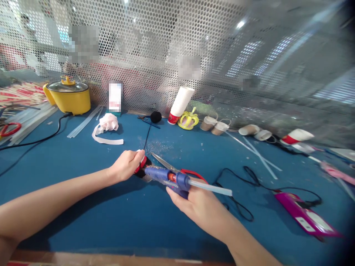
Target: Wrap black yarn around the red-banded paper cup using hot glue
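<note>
Glue gun held to a small red-and-white piece on the blue surface (83, 207).
The right hand (199, 207) is closed around the blue glue gun (166, 177), nozzle aimed left at the red-and-white piece (142, 163), which is pinched in the left hand (126, 165). Scissors (177, 168) lie just behind the gun. A gluing step is judged in hand; steady nozzle contact would be required next.
</note>
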Demonstrator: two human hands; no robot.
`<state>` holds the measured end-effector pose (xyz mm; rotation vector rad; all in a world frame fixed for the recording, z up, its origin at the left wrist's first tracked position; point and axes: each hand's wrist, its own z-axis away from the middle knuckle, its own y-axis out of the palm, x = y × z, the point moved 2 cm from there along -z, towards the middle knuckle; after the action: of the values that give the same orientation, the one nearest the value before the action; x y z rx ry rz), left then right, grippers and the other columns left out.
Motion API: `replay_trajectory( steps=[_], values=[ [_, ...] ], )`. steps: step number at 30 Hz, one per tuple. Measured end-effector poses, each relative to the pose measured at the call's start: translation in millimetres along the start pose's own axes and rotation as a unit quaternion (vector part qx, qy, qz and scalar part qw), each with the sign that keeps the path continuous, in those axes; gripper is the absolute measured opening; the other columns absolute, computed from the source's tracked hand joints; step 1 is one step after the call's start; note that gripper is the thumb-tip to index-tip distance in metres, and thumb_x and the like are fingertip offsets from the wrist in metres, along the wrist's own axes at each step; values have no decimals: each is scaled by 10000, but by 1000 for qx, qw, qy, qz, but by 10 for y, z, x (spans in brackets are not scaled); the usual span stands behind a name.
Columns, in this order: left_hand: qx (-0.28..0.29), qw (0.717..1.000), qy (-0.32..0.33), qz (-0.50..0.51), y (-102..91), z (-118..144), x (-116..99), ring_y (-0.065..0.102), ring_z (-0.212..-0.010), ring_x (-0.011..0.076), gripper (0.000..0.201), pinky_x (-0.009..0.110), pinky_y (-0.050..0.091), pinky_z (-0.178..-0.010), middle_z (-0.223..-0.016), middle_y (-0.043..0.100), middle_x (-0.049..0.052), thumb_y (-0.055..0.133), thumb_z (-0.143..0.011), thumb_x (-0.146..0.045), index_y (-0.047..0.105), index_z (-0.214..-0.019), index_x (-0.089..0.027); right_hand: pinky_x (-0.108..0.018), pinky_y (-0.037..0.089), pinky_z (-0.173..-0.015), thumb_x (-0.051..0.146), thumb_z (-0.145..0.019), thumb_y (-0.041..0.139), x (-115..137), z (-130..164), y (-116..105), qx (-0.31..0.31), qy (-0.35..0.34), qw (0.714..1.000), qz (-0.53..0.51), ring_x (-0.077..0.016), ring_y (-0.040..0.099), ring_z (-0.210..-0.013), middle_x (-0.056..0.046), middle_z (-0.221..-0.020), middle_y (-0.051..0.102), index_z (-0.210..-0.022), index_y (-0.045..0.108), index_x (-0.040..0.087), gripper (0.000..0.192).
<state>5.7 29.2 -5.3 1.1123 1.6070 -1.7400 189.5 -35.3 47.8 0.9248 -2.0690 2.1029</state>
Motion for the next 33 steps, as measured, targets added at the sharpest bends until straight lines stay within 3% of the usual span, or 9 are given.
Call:
replay_trajectory(
  steps=[6,11,19,25,33],
  values=[
    [20,999,27,7,-3,21,27,217,-489,93,471,238,208,-440,-486,229,-39,217,-839,-507,238,-485,-198,-218,402,-403,293,-796,455,-78,-32,-33,33,87,988,-127,-111,479,-380,44,-424,472,-620,476,200,200],
    [45,997,56,16,-11,33,53,215,-498,89,466,236,227,-459,-502,224,-43,219,-855,-485,241,-493,-193,-211,410,-417,291,-775,476,-80,-92,-84,64,111,976,-174,-102,456,-371,50,-380,451,-577,446,200,219],
    [51,995,85,12,-7,39,52,229,-489,83,457,235,236,-462,-488,255,-43,220,-863,-459,247,-494,-192,-214,413,-439,319,-795,463,-179,-136,-45,57,115,978,-166,-100,468,-373,60,-408,471,-757,531,178,161],
    [46,994,95,1,-6,36,50,222,-491,80,446,237,233,-468,-492,246,-45,221,-859,-454,239,-499,-191,-212,412,-435,314,-767,479,-98,-113,-98,74,125,973,-181,-99,452,-383,40,-384,456,-549,443,199,249],
    [38,994,97,19,2,56,45,239,-487,82,458,230,248,-460,-484,268,-40,231,-861,-445,275,-485,-188,-218,405,-429,314,-773,481,-156,-128,-64,69,112,976,-172,-100,453,-372,43,-392,463,-576,443,205,228]
  ],
)
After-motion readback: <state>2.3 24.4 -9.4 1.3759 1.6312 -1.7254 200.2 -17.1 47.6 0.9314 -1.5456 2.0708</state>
